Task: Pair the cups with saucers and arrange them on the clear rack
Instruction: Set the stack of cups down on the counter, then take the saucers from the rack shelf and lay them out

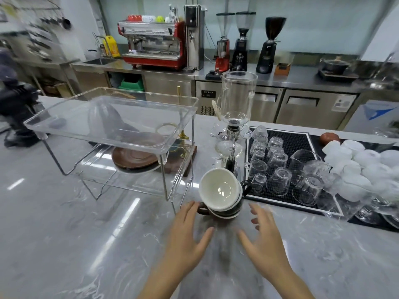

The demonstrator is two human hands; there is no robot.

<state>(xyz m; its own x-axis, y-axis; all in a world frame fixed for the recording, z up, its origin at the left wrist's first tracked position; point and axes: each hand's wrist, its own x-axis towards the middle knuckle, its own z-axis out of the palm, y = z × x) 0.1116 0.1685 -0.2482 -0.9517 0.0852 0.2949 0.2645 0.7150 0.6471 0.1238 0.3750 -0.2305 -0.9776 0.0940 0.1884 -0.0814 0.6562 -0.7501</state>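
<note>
A leaning stack of dark cups with white insides stands on the grey counter, just right of the clear two-tier rack. Brown saucers are stacked on the rack's lower shelf. The rack's top tray holds nothing. My left hand reaches toward the stack's left side with fingers spread, its fingertips close to a cup handle. My right hand hovers on the stack's right, fingers spread and apart from the cups. Neither hand holds anything.
A glass siphon coffee maker stands right behind the cups. On a black mat to the right lie several upturned glasses, with white cups further right. An espresso machine and grinders line the back counter. A person in dark clothing is at far left.
</note>
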